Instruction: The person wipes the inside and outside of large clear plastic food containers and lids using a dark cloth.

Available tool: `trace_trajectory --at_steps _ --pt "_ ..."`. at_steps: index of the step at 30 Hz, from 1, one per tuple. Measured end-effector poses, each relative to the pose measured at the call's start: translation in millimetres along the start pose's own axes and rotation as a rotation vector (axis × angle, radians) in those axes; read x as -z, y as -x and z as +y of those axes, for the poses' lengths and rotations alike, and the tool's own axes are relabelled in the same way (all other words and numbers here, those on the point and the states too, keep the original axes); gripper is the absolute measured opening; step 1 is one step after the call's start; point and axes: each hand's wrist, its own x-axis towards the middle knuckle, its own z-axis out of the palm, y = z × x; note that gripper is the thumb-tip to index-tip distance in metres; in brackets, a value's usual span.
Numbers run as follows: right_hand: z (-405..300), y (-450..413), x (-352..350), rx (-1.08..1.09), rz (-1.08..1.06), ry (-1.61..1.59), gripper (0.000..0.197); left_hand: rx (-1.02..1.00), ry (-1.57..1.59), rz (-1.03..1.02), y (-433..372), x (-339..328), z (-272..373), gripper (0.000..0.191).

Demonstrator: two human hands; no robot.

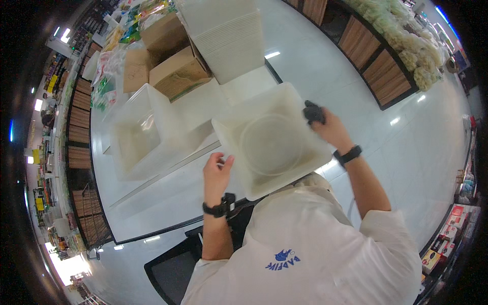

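A translucent white square plastic tub (272, 145) sits tilted in front of my body, its inside facing up, with a round ring moulded in its bottom. It overlaps the table's front edge. My right hand (332, 127), wearing a black wristband, grips a dark crumpled wad (314, 113), a cloth or sponge, at the tub's right rim. Close by the tub's left rim is my left hand (216, 175), fingers curled and thumb apart, with nothing seen in it. Whether it touches the rim is unclear. A second translucent plastic tub (139, 141) stands on the white table (160, 206) to the left.
An open cardboard box (179, 74) and a tall stack of white trays (232, 45) stand at the table's back. Bagged goods (105, 85) lie at the back left. A black chair (175, 268) is below left. Wood-panelled counters (389, 80) stand across the aisle.
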Motion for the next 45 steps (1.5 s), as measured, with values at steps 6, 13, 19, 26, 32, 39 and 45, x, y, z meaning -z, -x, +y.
trace_trajectory --at_steps 6,13,19,26,32,39,45 --pt "7 -1 -6 0.134 -0.105 0.231 0.067 0.023 -0.358 0.173 12 -30 31 0.029" --pt "21 -15 1 0.290 -0.301 0.371 0.076 0.096 -0.744 0.154 5 -53 39 0.036" --pt "17 -8 -2 0.403 -0.229 0.413 0.087 0.176 -0.724 0.172 5 -49 41 0.034" --pt "19 0 -5 0.423 -0.120 0.409 0.087 0.189 -0.800 0.213 10 -54 52 0.032" --pt "16 12 -13 0.437 -0.002 0.456 0.081 0.134 -0.874 0.237 10 -54 55 0.029" --pt "1 20 -29 0.322 0.215 0.624 0.068 0.034 -0.792 0.169 2 -43 39 0.027" --pt "1 16 -28 0.152 0.248 0.614 0.058 -0.114 -0.507 0.067 4 -32 26 0.028"
